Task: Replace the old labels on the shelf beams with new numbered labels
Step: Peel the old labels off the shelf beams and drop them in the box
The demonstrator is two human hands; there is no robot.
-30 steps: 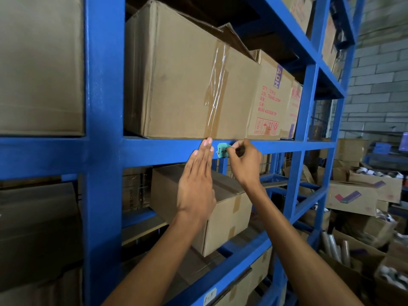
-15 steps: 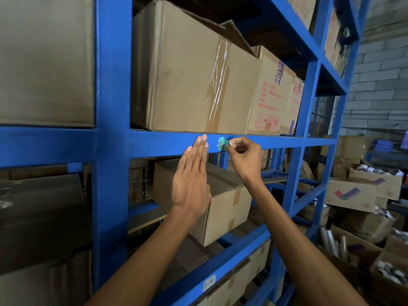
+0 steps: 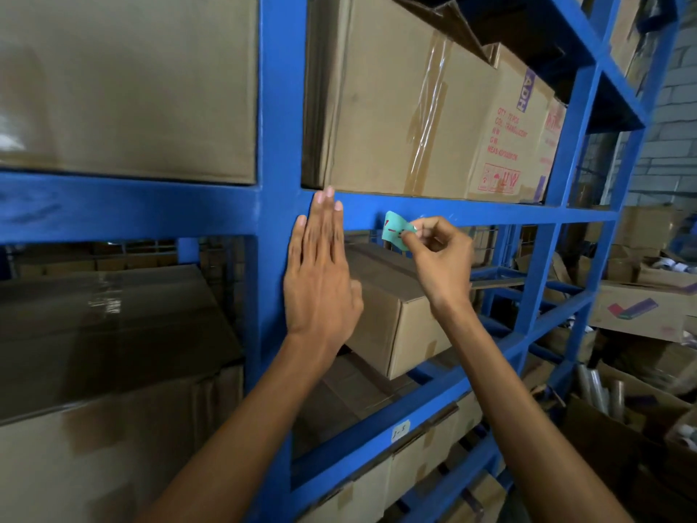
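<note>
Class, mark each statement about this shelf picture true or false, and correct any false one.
1. The right hand pinches a green label. True.
2. The left hand is a fist. False: its fingers are straight, flat against the blue rack.
3. The green label has red marks. True.
4. No beam below the hands bears a label. False: a white label is stuck on the lower beam.

Teal label (image 3: 396, 230) – red marks, curled, at blue beam (image 3: 471, 213).
</note>
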